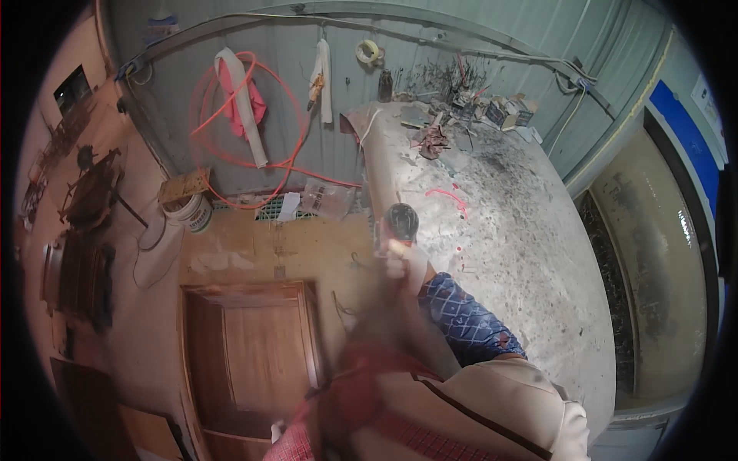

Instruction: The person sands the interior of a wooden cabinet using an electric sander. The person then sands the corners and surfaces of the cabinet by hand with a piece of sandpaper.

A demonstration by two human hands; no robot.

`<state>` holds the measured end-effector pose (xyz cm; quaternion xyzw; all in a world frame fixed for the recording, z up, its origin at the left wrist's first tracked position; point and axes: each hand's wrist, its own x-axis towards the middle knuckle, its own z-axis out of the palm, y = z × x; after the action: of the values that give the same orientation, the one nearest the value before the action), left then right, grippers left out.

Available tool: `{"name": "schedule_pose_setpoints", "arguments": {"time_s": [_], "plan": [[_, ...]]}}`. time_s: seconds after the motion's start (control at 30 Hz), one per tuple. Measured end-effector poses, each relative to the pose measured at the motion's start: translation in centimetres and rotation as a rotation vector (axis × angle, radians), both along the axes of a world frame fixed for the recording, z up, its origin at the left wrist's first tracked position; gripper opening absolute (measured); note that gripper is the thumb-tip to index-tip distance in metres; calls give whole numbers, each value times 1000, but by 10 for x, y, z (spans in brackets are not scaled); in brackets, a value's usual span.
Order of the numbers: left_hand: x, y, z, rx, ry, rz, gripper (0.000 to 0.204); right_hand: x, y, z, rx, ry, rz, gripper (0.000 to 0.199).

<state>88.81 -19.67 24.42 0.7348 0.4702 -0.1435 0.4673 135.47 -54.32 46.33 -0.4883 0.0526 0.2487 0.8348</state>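
Gripping a dark round-topped tool (401, 222), the right hand (412, 265) sat near mid-view, fingers curled closed around the tool's lower end. Tool's top pointed away from the body, by the near-left edge of the worktable (538, 253); couldn't tell if the two touched. Left hand was lost in the blur; couldn't tell its opening or grip. A blurred forearm (377, 315) ran up from below toward the tool. Blue patterned sleeve (467, 319) on the right arm.

Left of the arms: brown wooden panel (257, 357) in a raised frame, well apart from the tool. Table surface was pale and stained, with red marks (450, 198) beyond the tool, then a crumpled rag (433, 143), small boxes (513, 112) and a dark bottle (385, 86) toward the far end.

Further out: clear plastic bag (327, 200) on the floor by the wall, white bucket (197, 215) with a board (184, 187) over its top. Orange hose (298, 142), pink cloth (244, 100) and tape roll (368, 52) hung on the grey wall (492, 31).
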Motion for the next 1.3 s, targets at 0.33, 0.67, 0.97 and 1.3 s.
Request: {"name": "schedule_pose_setpoints", "arguments": {"time_s": [0.33,0.67,0.97,1.3], "plan": [[208,-15,41,-11,127,-62,59,264,-198,-22,73,177,-323,11],[293,-19,58,-12,232,-66,56,370,-347,-50,-844,357,-415,37],[307,-18,76,6,292,-35,54,485,-150,31,-1860,-841,-48,49],[318,-23,84,2,322,-5,51,564,-117,-77,-2079,-898,348,44]]}}
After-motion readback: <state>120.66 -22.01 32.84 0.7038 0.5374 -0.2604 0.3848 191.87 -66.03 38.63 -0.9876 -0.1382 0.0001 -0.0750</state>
